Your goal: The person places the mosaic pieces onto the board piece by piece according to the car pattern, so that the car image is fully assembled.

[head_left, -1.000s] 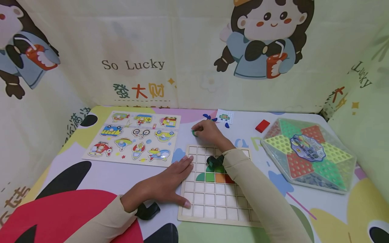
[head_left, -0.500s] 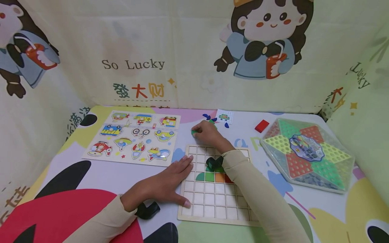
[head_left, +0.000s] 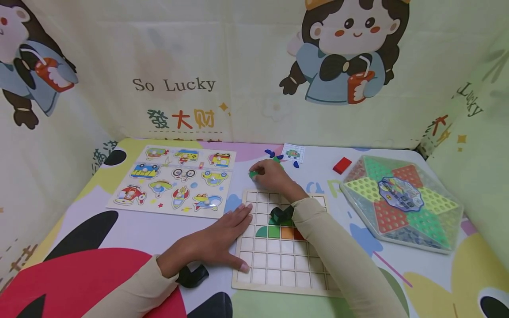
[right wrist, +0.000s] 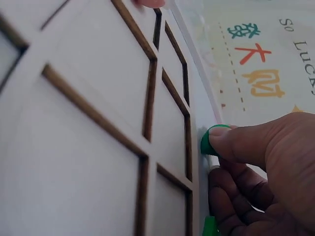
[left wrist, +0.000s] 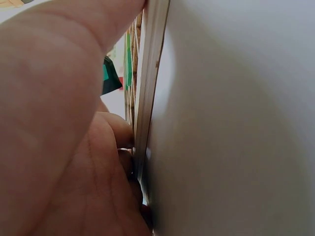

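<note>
My right hand (head_left: 273,176) is beyond the board's far edge, its thumb and fingers pinching a small green puzzle piece (right wrist: 210,142). Another green piece (right wrist: 210,226) lies by its lower fingers in the right wrist view. The wooden grid board (head_left: 273,276) lies flat on the table. Along its left edge rests my left hand (head_left: 214,243), fingers stretched out and thumb at the near-left rim. Set in the grid are a rounded green piece (head_left: 261,231), a green square (head_left: 274,231), an orange square (head_left: 287,232) and a red piece (head_left: 298,234). My right forearm hides part of the grid.
Several dark blue pieces (head_left: 296,164) lie beside a pattern card (head_left: 293,153) at the back. A red block (head_left: 342,165) sits right of them. A vehicle puzzle board (head_left: 171,181) is on the left, a hexagonal game box (head_left: 401,203) on the right.
My right fingers have shifted slightly left with the green piece, and another green piece now shows behind the hand. My left hand keeps its place on the board.
</note>
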The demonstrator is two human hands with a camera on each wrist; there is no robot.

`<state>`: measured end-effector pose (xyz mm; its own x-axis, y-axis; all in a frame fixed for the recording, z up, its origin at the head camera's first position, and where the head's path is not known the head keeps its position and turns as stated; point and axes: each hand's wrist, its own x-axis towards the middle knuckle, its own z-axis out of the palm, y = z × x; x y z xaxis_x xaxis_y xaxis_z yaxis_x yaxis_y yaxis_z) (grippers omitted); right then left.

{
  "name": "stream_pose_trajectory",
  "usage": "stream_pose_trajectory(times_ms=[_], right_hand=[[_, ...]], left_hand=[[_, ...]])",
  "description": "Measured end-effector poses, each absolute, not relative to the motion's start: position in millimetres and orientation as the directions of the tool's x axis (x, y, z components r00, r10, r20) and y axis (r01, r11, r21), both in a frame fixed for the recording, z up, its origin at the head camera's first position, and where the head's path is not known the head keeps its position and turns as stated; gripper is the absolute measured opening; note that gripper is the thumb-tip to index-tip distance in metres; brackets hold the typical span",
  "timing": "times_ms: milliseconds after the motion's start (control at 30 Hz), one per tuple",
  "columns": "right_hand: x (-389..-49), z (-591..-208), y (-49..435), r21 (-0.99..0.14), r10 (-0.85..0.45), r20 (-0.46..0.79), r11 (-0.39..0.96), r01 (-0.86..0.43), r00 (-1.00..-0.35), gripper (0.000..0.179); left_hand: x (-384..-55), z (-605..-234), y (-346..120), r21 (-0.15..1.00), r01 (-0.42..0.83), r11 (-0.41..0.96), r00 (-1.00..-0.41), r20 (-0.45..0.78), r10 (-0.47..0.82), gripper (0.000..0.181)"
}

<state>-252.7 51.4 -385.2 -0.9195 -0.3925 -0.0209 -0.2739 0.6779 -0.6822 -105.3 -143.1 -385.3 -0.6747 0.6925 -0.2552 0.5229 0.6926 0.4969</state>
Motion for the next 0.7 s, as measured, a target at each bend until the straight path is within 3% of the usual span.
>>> stream_pose_trajectory(times_ms=[367,700], right_hand=[[-249,-380,73,-0.786,-0.363,-0.020,0.582,-0.210,-0.932,0.021],[-233,-374,81,-0.776,-0.465,0.002,0.558,-0.295,-0.885,0.021]], left_hand=[[-105,-385,-142,0.497,0.522,0.693,-0.674,-0.257,0.692,0.116],[-106,-386,-143,0.493,0.528,0.692,-0.675,-0.251,0.694,0.116]])
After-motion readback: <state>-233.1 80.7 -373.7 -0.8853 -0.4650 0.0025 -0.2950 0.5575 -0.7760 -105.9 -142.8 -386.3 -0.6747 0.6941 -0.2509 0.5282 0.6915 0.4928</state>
